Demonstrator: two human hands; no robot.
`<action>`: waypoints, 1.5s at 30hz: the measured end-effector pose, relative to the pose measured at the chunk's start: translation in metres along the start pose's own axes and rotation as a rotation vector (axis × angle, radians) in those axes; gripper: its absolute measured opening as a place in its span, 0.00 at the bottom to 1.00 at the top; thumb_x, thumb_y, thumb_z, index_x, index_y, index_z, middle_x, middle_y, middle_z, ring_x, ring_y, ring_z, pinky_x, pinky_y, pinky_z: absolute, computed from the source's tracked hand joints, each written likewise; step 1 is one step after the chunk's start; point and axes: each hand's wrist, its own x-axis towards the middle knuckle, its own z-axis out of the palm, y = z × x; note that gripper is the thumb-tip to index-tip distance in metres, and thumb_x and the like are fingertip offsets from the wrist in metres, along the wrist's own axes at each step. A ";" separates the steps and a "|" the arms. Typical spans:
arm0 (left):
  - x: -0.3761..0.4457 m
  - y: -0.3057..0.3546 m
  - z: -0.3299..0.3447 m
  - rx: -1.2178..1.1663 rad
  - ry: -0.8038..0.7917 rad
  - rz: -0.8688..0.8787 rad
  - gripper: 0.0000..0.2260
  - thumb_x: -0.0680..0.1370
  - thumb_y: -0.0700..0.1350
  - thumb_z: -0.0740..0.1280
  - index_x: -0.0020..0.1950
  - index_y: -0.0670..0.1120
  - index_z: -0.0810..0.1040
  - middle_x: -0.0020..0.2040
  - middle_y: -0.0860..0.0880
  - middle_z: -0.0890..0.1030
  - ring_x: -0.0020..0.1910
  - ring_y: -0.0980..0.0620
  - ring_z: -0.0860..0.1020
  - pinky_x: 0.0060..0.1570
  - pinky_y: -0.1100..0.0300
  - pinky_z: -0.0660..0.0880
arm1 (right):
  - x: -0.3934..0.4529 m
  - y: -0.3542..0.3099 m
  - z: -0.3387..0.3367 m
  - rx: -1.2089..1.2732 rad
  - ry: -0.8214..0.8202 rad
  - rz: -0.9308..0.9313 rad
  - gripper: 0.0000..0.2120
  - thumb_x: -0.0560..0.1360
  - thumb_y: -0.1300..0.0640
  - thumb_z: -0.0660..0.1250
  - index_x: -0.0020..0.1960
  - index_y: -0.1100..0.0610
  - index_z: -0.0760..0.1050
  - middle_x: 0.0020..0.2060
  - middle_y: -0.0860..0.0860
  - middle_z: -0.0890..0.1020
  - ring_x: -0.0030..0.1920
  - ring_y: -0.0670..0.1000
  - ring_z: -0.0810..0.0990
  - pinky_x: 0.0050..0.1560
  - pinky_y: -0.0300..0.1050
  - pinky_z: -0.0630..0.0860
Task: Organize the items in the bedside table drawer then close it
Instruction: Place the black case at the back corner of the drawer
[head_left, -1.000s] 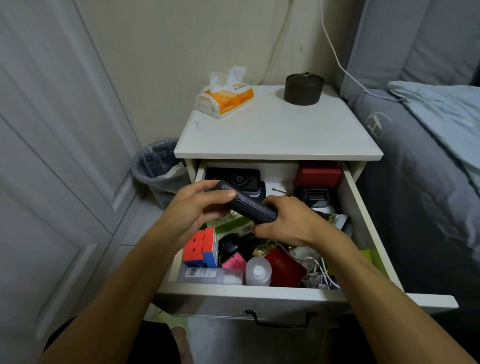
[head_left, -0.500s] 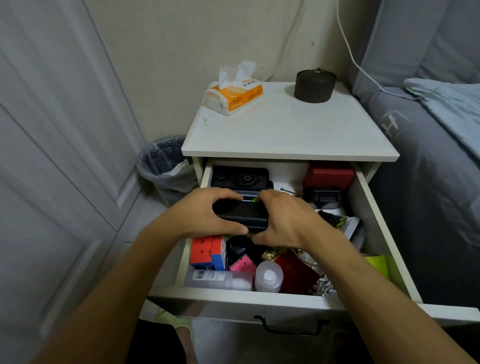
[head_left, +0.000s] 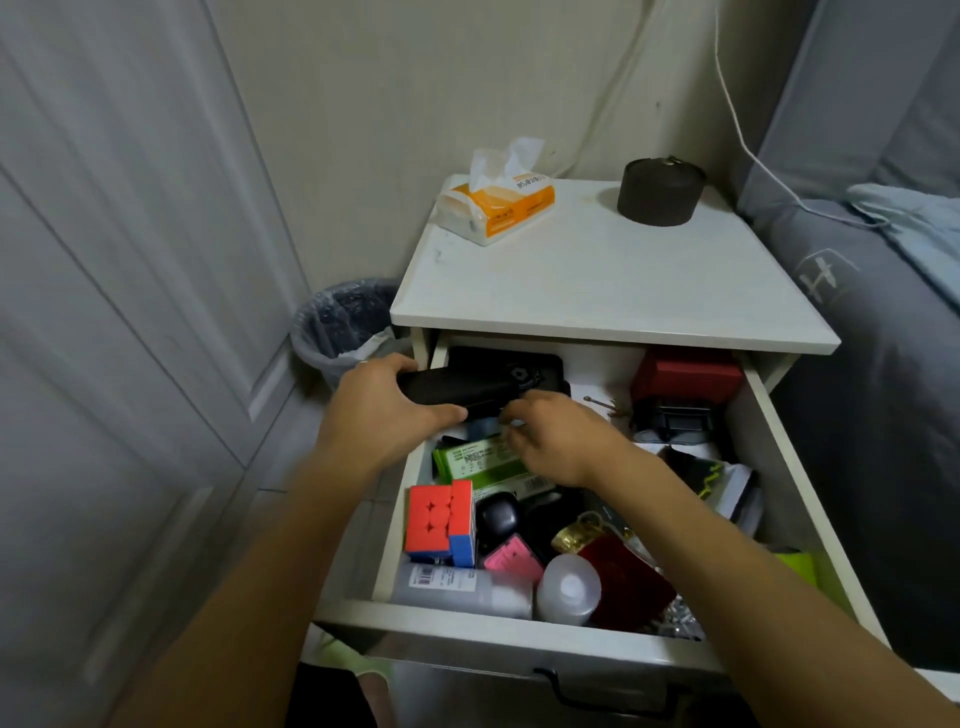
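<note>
The left hand (head_left: 384, 410) gripped a black case (head_left: 457, 389) at the back-left of the open drawer (head_left: 519, 631). The case looked rigid and light; hold its long sides. The right hand (head_left: 558, 441), fingers curled, hovered beside it; contact unclear.

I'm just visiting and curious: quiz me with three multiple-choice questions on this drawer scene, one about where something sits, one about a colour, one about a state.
1. Where is the tissue pack?
A. On the table top
B. In the drawer
C. In the bin

2. What colour is the box at the drawer's back right?
A. Blue
B. Red
C. White

3. What is the left hand doing?
A. Hanging free
B. Pulling the handle
C. Gripping a black case

Answers: 1 A, it lies on the white top near the wall. 2 B, its lid is plainly red. 3 C, fingers and thumb wrap the case at the drawer's back left.
</note>
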 end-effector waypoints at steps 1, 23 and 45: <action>0.001 -0.002 0.001 -0.012 0.010 -0.019 0.29 0.63 0.57 0.80 0.61 0.48 0.79 0.50 0.53 0.81 0.48 0.56 0.78 0.46 0.64 0.73 | 0.006 -0.001 0.004 -0.037 -0.035 -0.003 0.14 0.78 0.50 0.58 0.59 0.53 0.76 0.55 0.54 0.78 0.56 0.58 0.77 0.51 0.50 0.75; 0.003 -0.018 -0.007 -0.007 -0.076 0.023 0.32 0.62 0.57 0.81 0.63 0.48 0.79 0.51 0.53 0.79 0.49 0.55 0.78 0.50 0.61 0.75 | -0.007 -0.005 0.005 -0.024 -0.570 0.181 0.22 0.79 0.39 0.54 0.72 0.42 0.66 0.71 0.52 0.70 0.69 0.55 0.67 0.67 0.49 0.64; 0.038 0.005 0.051 0.576 -0.391 0.447 0.35 0.67 0.65 0.73 0.70 0.54 0.69 0.62 0.50 0.77 0.62 0.48 0.72 0.62 0.52 0.69 | -0.040 0.012 0.008 0.269 -0.181 0.217 0.16 0.81 0.47 0.53 0.44 0.54 0.74 0.48 0.60 0.79 0.51 0.59 0.75 0.44 0.46 0.67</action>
